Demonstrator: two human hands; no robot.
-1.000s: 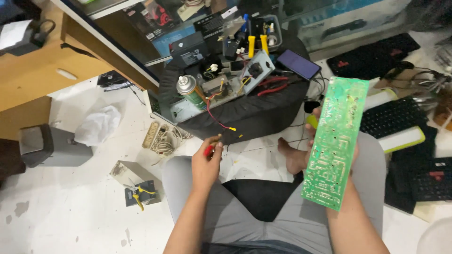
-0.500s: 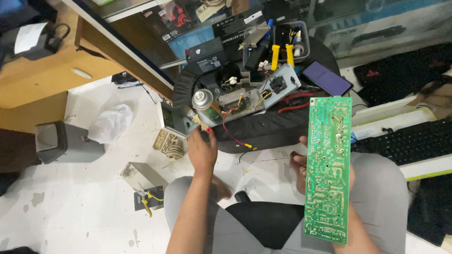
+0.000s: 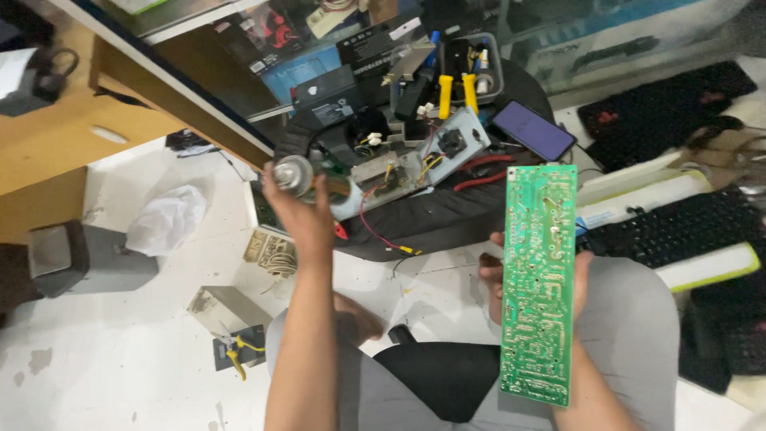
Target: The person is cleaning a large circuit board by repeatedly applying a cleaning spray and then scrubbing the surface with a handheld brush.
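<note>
Cluttered black stool (image 3: 447, 227): your left hand (image 3: 299, 211) clamps the spray can (image 3: 319, 182), right hand (image 3: 511, 279) grips the green board (image 3: 538, 279); overspray could foul the phone (image 3: 533, 130).

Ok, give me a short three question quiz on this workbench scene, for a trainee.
1. True or false: the right hand holds the green circuit board upright, solder side to the camera.
2. What does the left hand grip? A) yellow pliers B) spray can C) phone
3. Fill in: the phone lies on the round black ____.

Key:
1. True; the board stands lengthwise above the lap.
2. B; the hand wraps the spray can at the edge of the round black table.
3. table, just right of the yellow-handled tools.
</note>
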